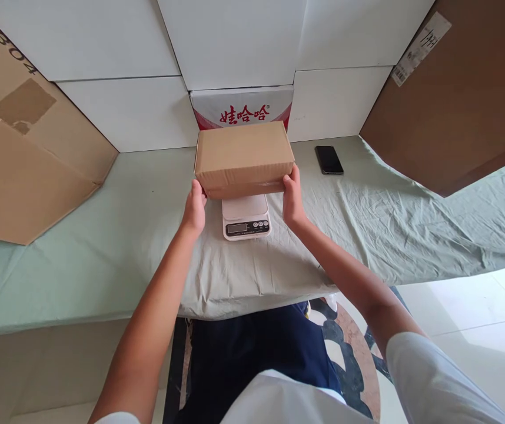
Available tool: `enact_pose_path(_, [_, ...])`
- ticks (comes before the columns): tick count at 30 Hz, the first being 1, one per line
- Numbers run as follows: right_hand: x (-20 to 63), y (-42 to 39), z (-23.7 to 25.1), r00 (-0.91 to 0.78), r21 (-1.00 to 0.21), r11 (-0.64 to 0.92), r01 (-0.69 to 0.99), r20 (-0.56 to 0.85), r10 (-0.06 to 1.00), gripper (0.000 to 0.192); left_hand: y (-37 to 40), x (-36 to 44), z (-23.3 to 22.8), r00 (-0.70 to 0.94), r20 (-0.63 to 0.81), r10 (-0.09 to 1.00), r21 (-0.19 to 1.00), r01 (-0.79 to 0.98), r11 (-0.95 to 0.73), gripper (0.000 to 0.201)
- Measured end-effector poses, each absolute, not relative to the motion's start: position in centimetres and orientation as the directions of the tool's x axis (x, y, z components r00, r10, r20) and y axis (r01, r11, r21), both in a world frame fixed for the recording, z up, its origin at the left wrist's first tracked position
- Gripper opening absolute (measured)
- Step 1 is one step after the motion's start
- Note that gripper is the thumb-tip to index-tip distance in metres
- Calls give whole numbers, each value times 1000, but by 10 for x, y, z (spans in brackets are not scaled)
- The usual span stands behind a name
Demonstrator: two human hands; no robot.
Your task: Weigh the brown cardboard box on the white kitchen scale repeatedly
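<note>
Green cloth-covered surface (120, 235) here, white panels (124, 112) at the back. Left hand (195, 209) and right hand (293, 200) have their fingers gripping opposite ends of a brown cardboard box (243, 156), which hides the back of a small white scale (246, 219), tho I can't tell if they're touching. Black phone (329, 160) lies flat off to the right, and a carton with red lettering (242, 107) stands behind
</note>
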State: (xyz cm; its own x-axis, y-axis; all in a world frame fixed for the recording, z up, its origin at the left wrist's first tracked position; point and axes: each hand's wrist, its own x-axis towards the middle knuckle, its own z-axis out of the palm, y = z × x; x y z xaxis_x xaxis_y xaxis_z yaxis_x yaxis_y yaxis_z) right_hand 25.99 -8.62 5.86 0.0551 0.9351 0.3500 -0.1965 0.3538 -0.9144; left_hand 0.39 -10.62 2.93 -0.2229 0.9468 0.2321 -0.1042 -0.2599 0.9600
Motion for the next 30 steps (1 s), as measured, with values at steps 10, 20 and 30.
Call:
enact_pose_path(10, [218, 34, 34, 115, -900, 331, -284, 311, 943, 62, -10, 9, 24, -353, 139, 925, 958, -190, -217, 94])
enact_pose_path(20, [232, 32, 12, 87, -951, 186, -246, 169, 982, 82, -2, 8, 1, -335, 84, 938, 962, -218, -164, 99])
enact_pose_path(30, [254, 24, 15, 88, -973, 231, -29, 228, 970, 114, 2, 2, -10, -304, 128, 944, 954, -221, -200, 101])
